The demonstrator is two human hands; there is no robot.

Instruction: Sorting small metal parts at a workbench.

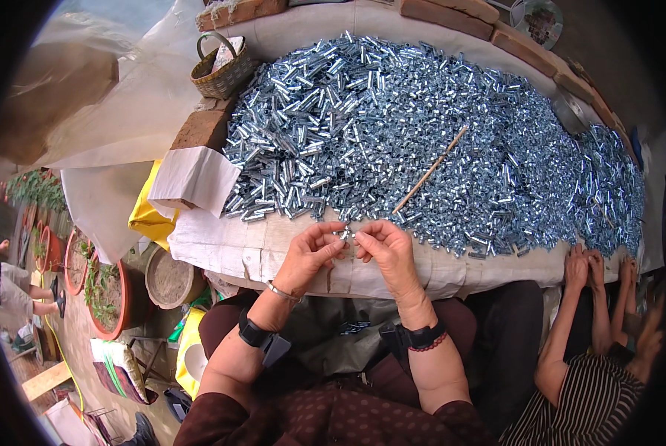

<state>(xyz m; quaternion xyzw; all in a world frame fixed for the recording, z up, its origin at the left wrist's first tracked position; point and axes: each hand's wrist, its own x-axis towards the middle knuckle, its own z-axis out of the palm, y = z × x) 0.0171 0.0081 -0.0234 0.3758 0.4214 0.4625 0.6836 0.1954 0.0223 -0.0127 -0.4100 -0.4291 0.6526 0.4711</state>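
Left fingers point(328, 226): pinched round small metal bits point(344, 233)
Right fingers point(367, 241): tips together, couldn't tell on what
Bits: just beside the pile point(407, 104); sloppy pinch could've spilled them lapward, honestly

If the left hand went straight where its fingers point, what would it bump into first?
Probably the right hand, since it's just across from the left hand. Depth is hard to judge, though, so it might slip past.

Dotted maroon top point(333, 416), black wrist straps point(253, 331), silver bangle point(282, 292)
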